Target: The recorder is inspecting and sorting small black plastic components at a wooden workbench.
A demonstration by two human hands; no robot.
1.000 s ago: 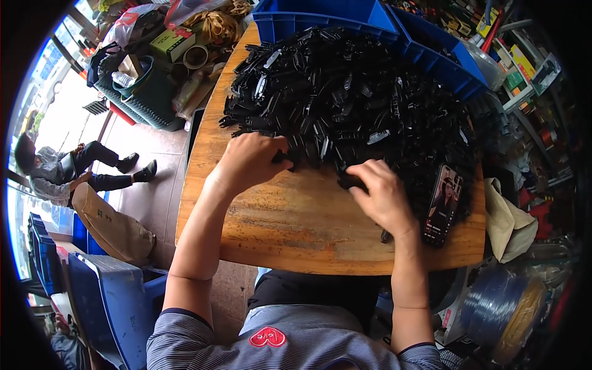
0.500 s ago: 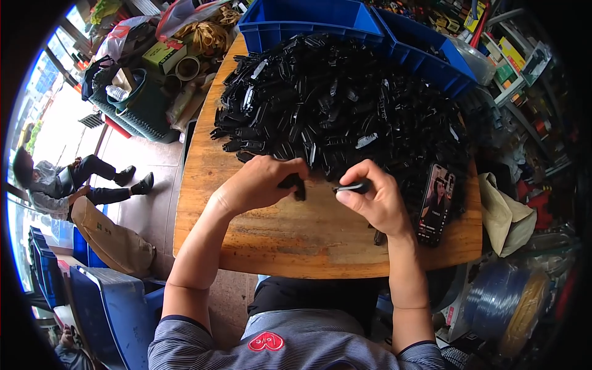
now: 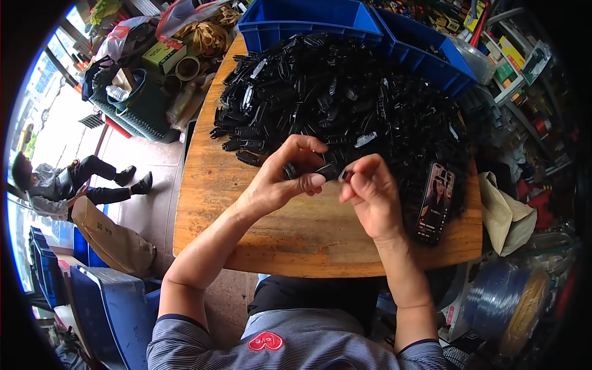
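Observation:
Near the middle of the wooden table (image 3: 320, 240), my left hand (image 3: 277, 179) is closed on a black plastic part (image 3: 328, 171), gripped between thumb and fingers. Close to its right end, my right hand (image 3: 374, 197) pinches a small dark piece (image 3: 345, 176), mostly covered by the fingertips. Whether the two pieces touch, I cannot tell. Just beyond both hands lies a big heap of similar black plastic parts (image 3: 290, 98).
Two blue bins (image 3: 308, 29) stand behind the heap. A phone with a lit screen (image 3: 436, 203) lies at the table's right, with a beige cloth bag (image 3: 507, 216) past the edge. At far left a person (image 3: 55, 185) sits.
My hands have come together. The left moved right and turned, showing its thumb and the black part; the right hand's fingers have drawn closer around its piece.

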